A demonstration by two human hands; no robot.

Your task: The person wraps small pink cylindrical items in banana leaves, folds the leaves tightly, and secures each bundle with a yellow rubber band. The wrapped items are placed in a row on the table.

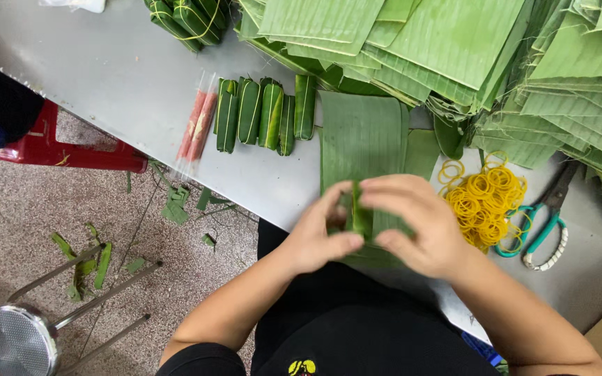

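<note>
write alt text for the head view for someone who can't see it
Seen from above, a person's left hand and right hand fold a small green leaf parcel at a grey table. Nearby lie wrapped leaf rolls, stacked banana leaves, yellow rubber bands and scissors.

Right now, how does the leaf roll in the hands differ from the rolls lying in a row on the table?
The leaf roll is pinched between the left hand and right hand, half hidden; the finished rolls lie free, side by side. No band shows on it; they have yellow bands. Both are green leaf.
</note>
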